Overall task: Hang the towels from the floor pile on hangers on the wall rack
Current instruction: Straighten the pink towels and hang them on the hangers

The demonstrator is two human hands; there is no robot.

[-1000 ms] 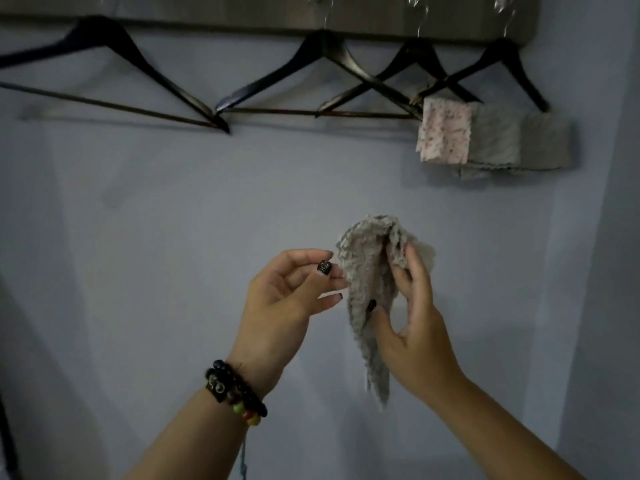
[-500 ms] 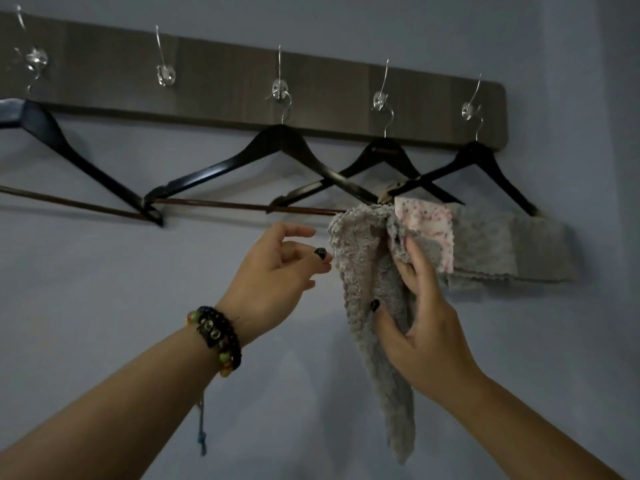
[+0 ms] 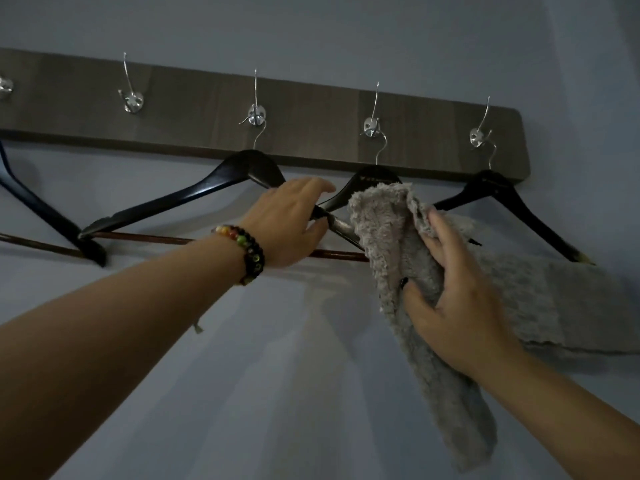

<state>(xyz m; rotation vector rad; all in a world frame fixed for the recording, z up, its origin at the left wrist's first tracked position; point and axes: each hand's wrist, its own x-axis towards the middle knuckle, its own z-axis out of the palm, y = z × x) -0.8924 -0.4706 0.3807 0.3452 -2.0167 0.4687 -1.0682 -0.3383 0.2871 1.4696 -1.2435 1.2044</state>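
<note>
Your left hand (image 3: 291, 223) has its fingers wrapped around the sloping arm of the black wooden hanger (image 3: 372, 185) on the dark wooden wall rack (image 3: 311, 109), while your right hand (image 3: 453, 292) grips the fluffy grey towel (image 3: 391, 244) bunched just beside it, hiding another grey towel (image 3: 540, 299) already hung behind.

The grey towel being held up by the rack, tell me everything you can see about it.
The grey towel is fluffy, looped fabric, bunched and folded lengthwise. Its top is raised against the second hanger from the right, covering part of that hanger; its tail hangs down freely to a ragged end. The right hand pinches it mid-length, thumb in front, fingers behind the fold. The left hand does not touch it.
</note>
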